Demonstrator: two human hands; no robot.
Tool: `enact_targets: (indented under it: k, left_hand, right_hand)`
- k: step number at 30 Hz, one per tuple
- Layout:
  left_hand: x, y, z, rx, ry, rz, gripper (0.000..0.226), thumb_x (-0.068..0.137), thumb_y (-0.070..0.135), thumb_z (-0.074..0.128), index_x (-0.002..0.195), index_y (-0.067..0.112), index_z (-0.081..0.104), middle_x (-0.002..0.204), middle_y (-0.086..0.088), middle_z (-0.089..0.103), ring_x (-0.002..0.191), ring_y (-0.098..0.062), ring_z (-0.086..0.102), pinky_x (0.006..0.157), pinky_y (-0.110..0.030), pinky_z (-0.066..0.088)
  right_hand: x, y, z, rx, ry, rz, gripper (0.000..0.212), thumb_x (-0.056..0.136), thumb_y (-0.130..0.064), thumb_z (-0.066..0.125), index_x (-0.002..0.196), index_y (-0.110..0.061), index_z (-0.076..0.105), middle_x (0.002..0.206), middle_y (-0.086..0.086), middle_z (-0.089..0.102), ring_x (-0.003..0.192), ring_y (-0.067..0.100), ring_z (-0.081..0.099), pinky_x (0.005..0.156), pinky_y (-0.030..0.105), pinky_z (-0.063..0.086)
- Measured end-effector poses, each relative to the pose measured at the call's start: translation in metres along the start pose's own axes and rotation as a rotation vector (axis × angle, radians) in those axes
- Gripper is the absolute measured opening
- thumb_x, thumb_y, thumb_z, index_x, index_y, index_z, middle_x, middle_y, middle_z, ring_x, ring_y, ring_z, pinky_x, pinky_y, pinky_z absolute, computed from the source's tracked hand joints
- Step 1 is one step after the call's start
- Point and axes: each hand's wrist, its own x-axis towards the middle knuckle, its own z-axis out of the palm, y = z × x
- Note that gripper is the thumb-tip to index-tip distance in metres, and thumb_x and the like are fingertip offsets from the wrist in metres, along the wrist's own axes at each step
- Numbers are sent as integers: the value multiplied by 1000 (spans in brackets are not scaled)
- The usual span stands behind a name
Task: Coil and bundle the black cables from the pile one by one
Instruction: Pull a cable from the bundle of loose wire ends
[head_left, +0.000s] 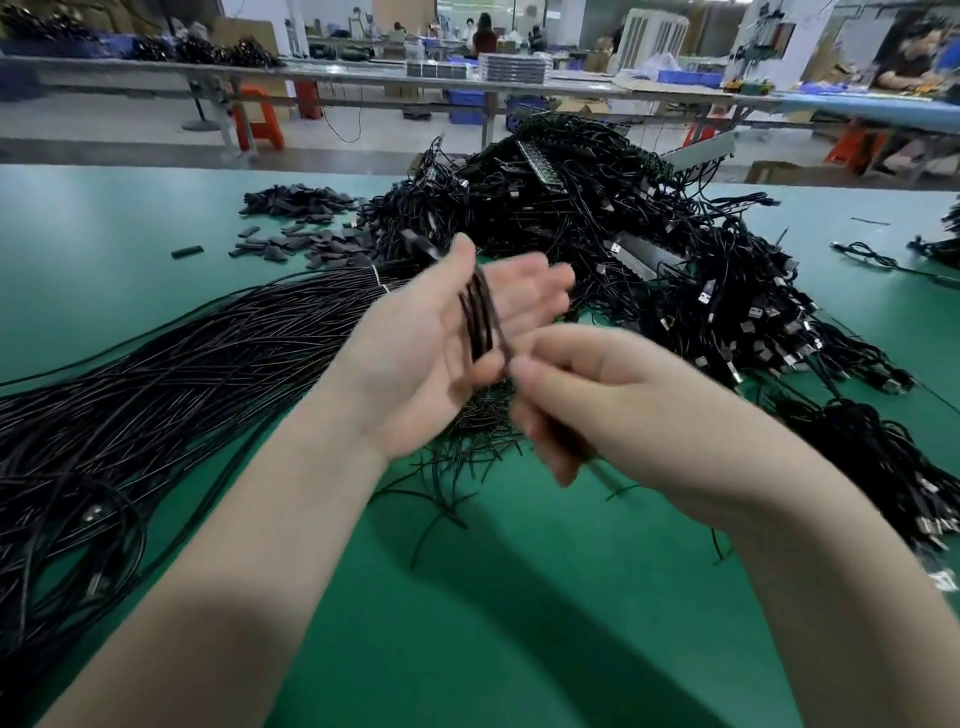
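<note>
My left hand (431, 338) is raised palm-up over the green table (545, 597), fingers straight. Several turns of one black cable (480, 317) are wound across the palm, pressed by the thumb. My right hand (597, 400) pinches the same cable just below the left palm; it is blurred by motion. A long bundle of straight black cables (171, 374) lies to the left. A big tangled pile of black cables (597, 234) with USB plugs rises behind my hands.
Small black sleeves (306, 228) are scattered at the back left of the table. Short black ties (467, 441) lie under my hands. More cables (883, 467) spread along the right. Workbenches, orange stools and people fill the background.
</note>
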Motion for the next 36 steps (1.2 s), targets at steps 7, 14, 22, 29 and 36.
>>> enact_targets:
  k: [7, 14, 22, 29, 36]
  left_hand:
    - [-9, 10, 6, -201, 3, 25, 33, 104, 35, 35, 78, 24, 53, 51, 11, 47, 47, -3, 49, 58, -19, 47]
    - [-8, -4, 15, -251, -156, -132, 30, 96, 41, 37, 75, 22, 47, 48, 11, 41, 46, -3, 47, 60, -19, 49]
    - [-12, 5, 13, 229, -66, -116, 30, 95, 35, 45, 76, 13, 54, 57, 2, 60, 56, -12, 61, 53, -16, 52]
    - [-16, 6, 14, 377, -57, -56, 35, 98, 33, 43, 74, 11, 55, 52, -2, 57, 57, -14, 60, 56, -16, 53]
    - [-18, 8, 21, 217, -101, -9, 24, 85, 39, 48, 83, 15, 52, 54, 6, 53, 52, -11, 54, 58, -20, 49]
  right_hand:
    - [17, 25, -1, -41, 43, 128, 29, 101, -30, 45, 85, -20, 67, 66, 0, 61, 61, 13, 55, 63, 29, 46]
    - [22, 30, 0, 301, 122, 104, 36, 96, -33, 55, 63, -24, 66, 61, -9, 56, 58, 6, 52, 71, 26, 53]
    - [22, 30, 8, 125, 138, 19, 32, 98, -26, 52, 69, -16, 62, 74, 6, 60, 72, 16, 50, 70, 32, 38]
    - [23, 29, 10, 14, 114, -44, 32, 90, -24, 54, 58, -21, 57, 67, 4, 52, 70, 31, 52, 67, 40, 39]
    - [20, 24, -1, 174, 56, -81, 41, 98, -4, 49, 62, -25, 56, 63, -11, 55, 65, 7, 54, 77, 35, 55]
